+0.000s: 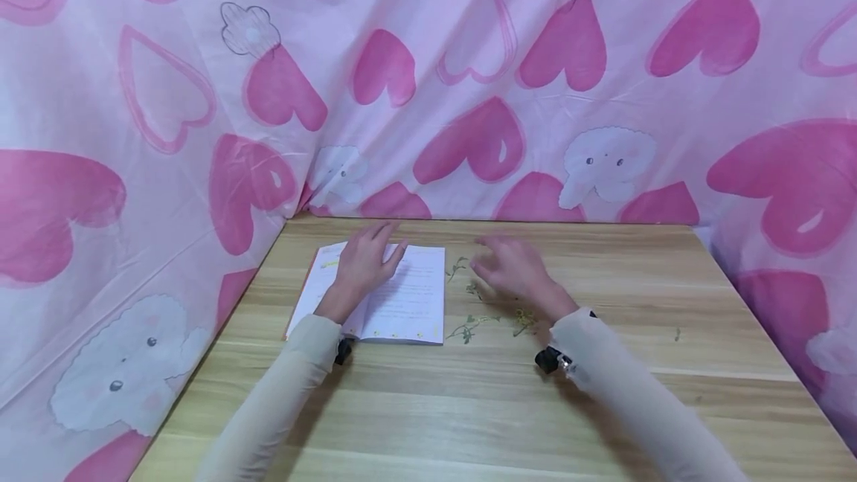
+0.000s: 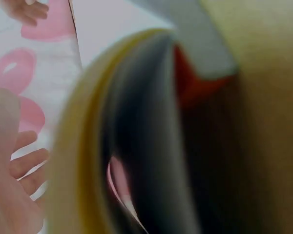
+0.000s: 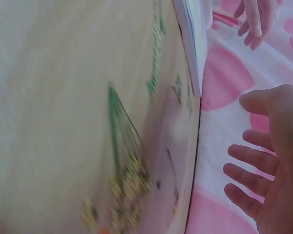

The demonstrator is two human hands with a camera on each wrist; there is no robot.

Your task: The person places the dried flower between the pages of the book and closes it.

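Note:
An open book (image 1: 408, 296) with printed pages lies toward the left of the wooden table. Over its pages hovers my left hand (image 1: 364, 262), fingers spread and holding nothing. To the right of the book, my right hand (image 1: 515, 266) is raised above the table, blurred, with its fingers extended and nothing in them. Small dried flower sprigs lie beneath and beside it: a green sprig (image 1: 466, 328), a yellow-flowered sprig (image 1: 524, 320) and smaller bits near the book's edge. In the right wrist view the yellow-flowered sprig (image 3: 129, 180) lies beside the right hand (image 3: 268, 161), apart from it.
The wooden table (image 1: 435, 422) stretches toward me. A pink heart-patterned cloth (image 1: 462, 43) hangs behind it and along both sides. One tiny green fragment (image 1: 678, 334) lies at the right of the table.

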